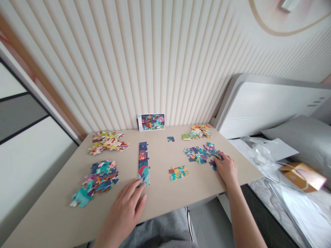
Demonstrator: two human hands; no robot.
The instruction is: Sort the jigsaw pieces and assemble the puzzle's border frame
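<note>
My left hand [129, 203] lies on the table with its fingers stretched out and apart. Its fingertips touch the lower end of a joined vertical strip of jigsaw pieces [142, 160], dark blue at the top and teal and red below. At the right, my right hand [227, 168] reaches into a loose group of blue and purple jigsaw pieces [200, 155]. Its thumb and forefinger close around a dark puzzle piece [218, 155], partly hidden by the fingers. Two or more joined teal and yellow pieces [179, 173] lie between the hands. Farther back sits a single dark blue piece [170, 139].
A picture card [152, 122] leans against the ribbed wall. Heaped pieces lie at the left: a yellow-red pile [107, 142] and a teal-purple pile [99, 181]. An orange-green pile [199, 132] is at the back right. Beside the table [160, 203] is a bed with papers and an orange box [302, 176].
</note>
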